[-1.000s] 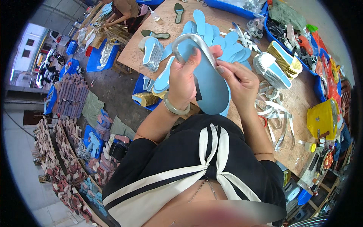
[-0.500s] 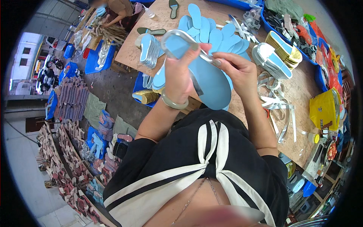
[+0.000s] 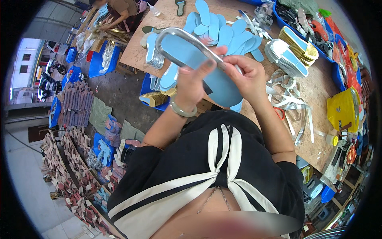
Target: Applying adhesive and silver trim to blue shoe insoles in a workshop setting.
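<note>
Over the near part of the table I hold a large light-blue insole (image 3: 225, 89), tilted, with a shiny silver strip (image 3: 175, 30) running round its rounded far end and along its right edge. My left hand (image 3: 191, 83) is closed on the insole's left side, its thumb lying across the blue face toward the right edge. At that right edge my right hand (image 3: 248, 77) pinches the silver strip between thumb and curled fingers. The left fingers behind the insole are mostly hidden.
Loose blue insoles (image 3: 225, 36) lie heaped beyond my hands. Silver-edged stacks (image 3: 284, 59) and gold-edged stacks (image 3: 294, 46) stand to the right, above tangled silver strips (image 3: 290, 95) and orange-handled scissors (image 3: 279, 114). A yellow bag (image 3: 343, 109) sits far right. Another person (image 3: 121, 14) works at upper left.
The insole has shifted a little left and up, its far end swinging left. My right fingers have curled in tighter at the edge, and my left thumb lies lower.
</note>
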